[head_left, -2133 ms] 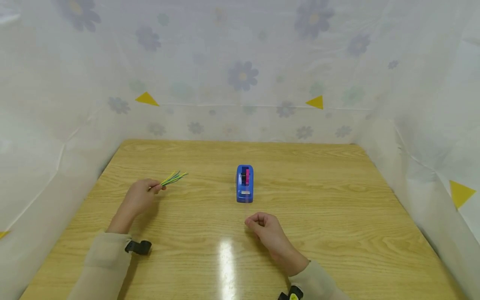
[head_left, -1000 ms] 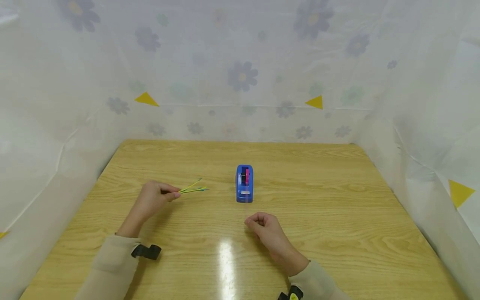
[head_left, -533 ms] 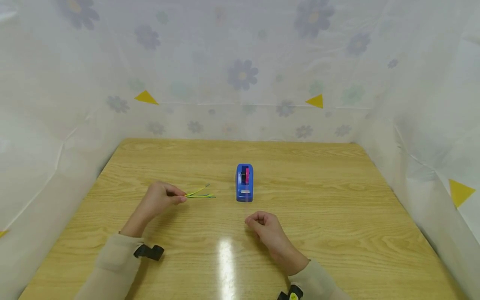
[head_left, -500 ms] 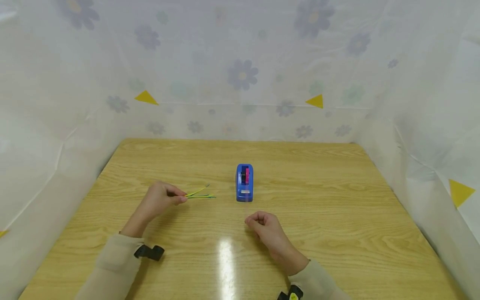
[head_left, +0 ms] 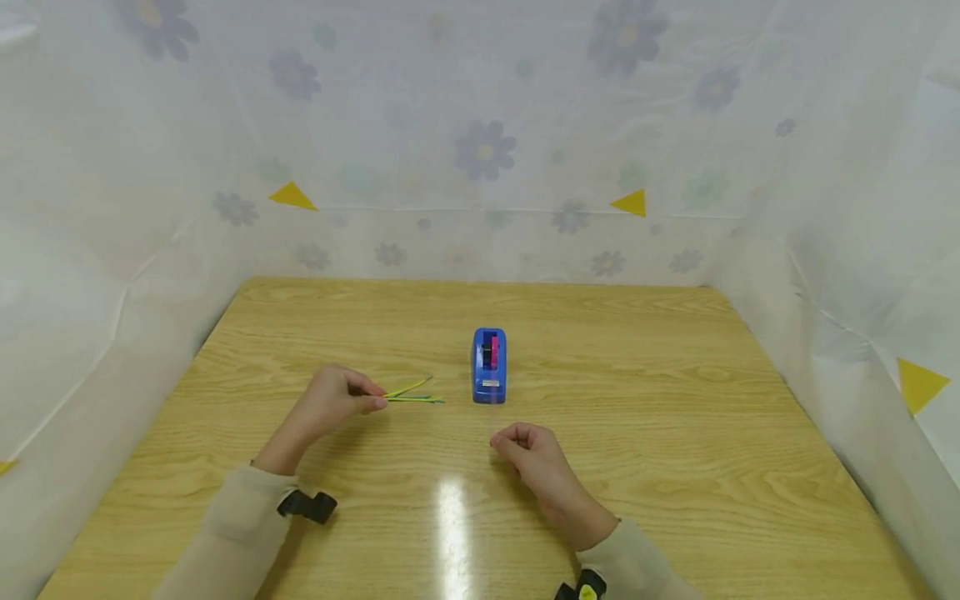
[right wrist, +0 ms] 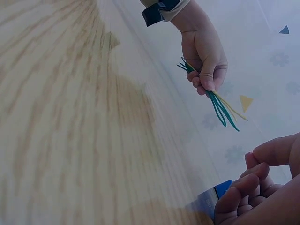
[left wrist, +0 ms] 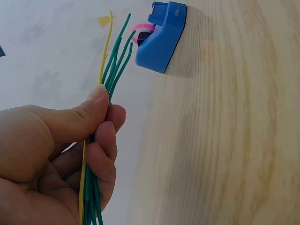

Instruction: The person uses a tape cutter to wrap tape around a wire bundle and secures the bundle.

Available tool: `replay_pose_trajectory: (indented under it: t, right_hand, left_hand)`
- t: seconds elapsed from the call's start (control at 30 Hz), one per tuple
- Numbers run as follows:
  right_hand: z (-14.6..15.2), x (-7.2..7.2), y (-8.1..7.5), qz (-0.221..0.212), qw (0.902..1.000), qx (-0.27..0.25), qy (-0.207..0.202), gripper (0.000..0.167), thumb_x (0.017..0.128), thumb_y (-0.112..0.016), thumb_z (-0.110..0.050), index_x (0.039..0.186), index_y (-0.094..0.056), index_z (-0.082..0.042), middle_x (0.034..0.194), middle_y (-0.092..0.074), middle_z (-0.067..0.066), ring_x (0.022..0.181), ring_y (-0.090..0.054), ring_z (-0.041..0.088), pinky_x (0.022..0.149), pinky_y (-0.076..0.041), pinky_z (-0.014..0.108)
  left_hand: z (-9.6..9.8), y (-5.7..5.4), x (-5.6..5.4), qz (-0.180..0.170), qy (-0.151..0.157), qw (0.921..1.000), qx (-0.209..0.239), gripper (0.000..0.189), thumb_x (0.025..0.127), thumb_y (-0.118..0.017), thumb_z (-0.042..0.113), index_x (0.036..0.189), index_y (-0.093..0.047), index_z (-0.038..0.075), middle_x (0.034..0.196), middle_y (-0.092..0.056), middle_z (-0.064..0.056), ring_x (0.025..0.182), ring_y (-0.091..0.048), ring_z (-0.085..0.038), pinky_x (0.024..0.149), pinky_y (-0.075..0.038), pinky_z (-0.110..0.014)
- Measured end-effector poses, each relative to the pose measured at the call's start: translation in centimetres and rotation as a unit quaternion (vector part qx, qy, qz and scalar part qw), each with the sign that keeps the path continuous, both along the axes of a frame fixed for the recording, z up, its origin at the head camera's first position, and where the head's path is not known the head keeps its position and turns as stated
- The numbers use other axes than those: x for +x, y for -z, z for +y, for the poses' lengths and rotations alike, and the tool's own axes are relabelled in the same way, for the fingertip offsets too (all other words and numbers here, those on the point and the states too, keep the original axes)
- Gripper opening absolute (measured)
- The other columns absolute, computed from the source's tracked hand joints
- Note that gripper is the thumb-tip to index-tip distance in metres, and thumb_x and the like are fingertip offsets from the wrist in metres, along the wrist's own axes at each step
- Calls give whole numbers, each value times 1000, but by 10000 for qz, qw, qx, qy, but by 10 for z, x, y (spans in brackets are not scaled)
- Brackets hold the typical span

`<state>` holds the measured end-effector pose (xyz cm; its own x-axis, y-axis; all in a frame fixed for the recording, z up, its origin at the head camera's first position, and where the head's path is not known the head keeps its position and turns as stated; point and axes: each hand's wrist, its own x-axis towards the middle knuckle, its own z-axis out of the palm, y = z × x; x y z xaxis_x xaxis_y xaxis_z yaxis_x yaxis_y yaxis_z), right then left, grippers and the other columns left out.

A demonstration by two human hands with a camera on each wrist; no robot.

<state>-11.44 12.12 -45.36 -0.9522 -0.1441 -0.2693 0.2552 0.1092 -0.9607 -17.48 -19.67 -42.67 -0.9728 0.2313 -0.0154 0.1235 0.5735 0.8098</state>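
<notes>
My left hand (head_left: 336, 403) pinches a bundle of thin green and yellow wires (left wrist: 112, 65) between thumb and fingertips. Their loose ends fan out to the right, toward a blue tape dispenser (head_left: 489, 392) with a pink-cored roll. Below the dispenser is my right hand (head_left: 542, 465), its thumb and index finger pinching the end of a clear tape strip (head_left: 492, 417) stretched out from the dispenser's front. In the left wrist view, the other ends of the wires run down through the palm behind curled fingers. The right wrist view shows both hands, with part of the dispenser (right wrist: 223, 187) behind the right fingers.
A wooden table (head_left: 637, 367) bears the dispenser. White flowered sheeting (head_left: 480, 125) rises behind it and along both sides, with yellow triangles (head_left: 630, 202) stuck on. A black wrist strap (head_left: 307, 505) sits on the left sleeve.
The left hand has moved right and slightly nearer with the wires, bringing their ends closer to the tape strip. The right hand and the dispenser have stayed in place.
</notes>
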Motion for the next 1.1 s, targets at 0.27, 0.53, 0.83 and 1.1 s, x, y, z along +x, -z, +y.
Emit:
replay_pose_trajectory:
  t: [0.27, 0.53, 0.83, 1.1]
  right_hand:
    - [-1, 1, 0, -46, 10000, -18, 3, 22, 97, -64, -17, 98, -66, 5, 69, -50, 2, 62, -42, 14, 50, -33, 23]
    - [-2, 1, -2, -65, 10000, 7, 29, 22, 97, -64, -16, 98, -66, 6, 66, -48, 0, 61, -40, 14, 49, -32, 23]
    - [-2, 1, -2, -61, 10000, 0, 27, 22, 96, -64, -16, 98, -66, 6, 66, -48, 1, 61, -40, 14, 48, -31, 22]
    - [-1, 0, -1, -71, 10000, 7, 44, 22, 97, -64, -17, 98, -66, 5, 65, -48, 1, 60, -40, 14, 48, -31, 23]
  left_hand:
    - [9, 2, -2, 16, 288, 9996, -50, 5, 85, -79, 9, 85, -78, 4, 78, -71, -2, 68, -64, -13, 60, -54, -30]
    - [16, 5, -5, -76, 565, 9984, -1, 5, 86, -78, 9, 86, -79, 4, 80, -73, -2, 70, -65, -12, 62, -53, -28]
    - [22, 11, -5, -97, 751, 9971, -81, 5, 86, -77, 9, 89, -80, 5, 86, -74, -3, 79, -65, -12, 68, -54, -29]
    - [28, 16, -7, -7, 838, 9962, -240, 5, 86, -78, 10, 89, -80, 7, 87, -74, 0, 83, -65, -13, 73, -53, -32]
